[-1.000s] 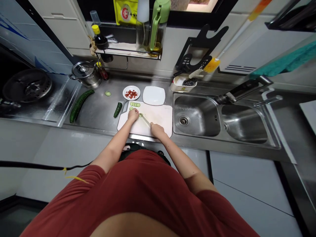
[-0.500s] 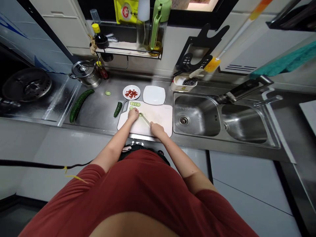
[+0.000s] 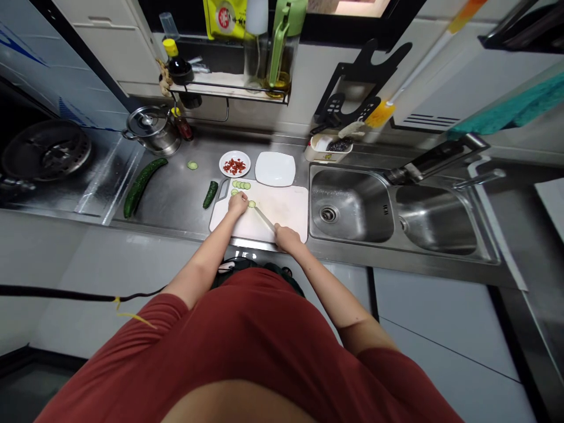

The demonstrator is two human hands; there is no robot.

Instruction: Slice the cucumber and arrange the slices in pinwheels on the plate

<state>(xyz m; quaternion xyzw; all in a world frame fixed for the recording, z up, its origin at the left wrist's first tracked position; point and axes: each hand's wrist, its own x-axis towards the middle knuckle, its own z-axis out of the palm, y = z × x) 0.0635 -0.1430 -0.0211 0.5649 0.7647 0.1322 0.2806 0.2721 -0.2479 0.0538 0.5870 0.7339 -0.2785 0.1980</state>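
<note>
My right hand [image 3: 288, 238] is wrapped round the handle of a knife [image 3: 265, 219], its blade pointing up and left over the white cutting board [image 3: 291, 202]. At the blade's tip lies a cucumber slice [image 3: 251, 204]. My left hand [image 3: 238, 203] rests on the board just left of that slice, fingers curled together; what they hold, if anything, is hidden. Behind it, more cucumber slices [image 3: 241, 185] lie in a row along the board's far edge. Left of the board sits a short piece of cucumber [image 3: 210, 194].
A plate of chopped red pieces [image 3: 226, 157] and a white square dish [image 3: 275, 169] stand behind the board. A long cucumber [image 3: 143, 188], a cucumber end [image 3: 192, 165] and a lidded pot [image 3: 154, 130] are to the left. The sink [image 3: 352, 202] adjoins on the right.
My right hand has drawn the knife back to the right and towards me, so its tip is off the cucumber slice. My left hand has hardly moved.
</note>
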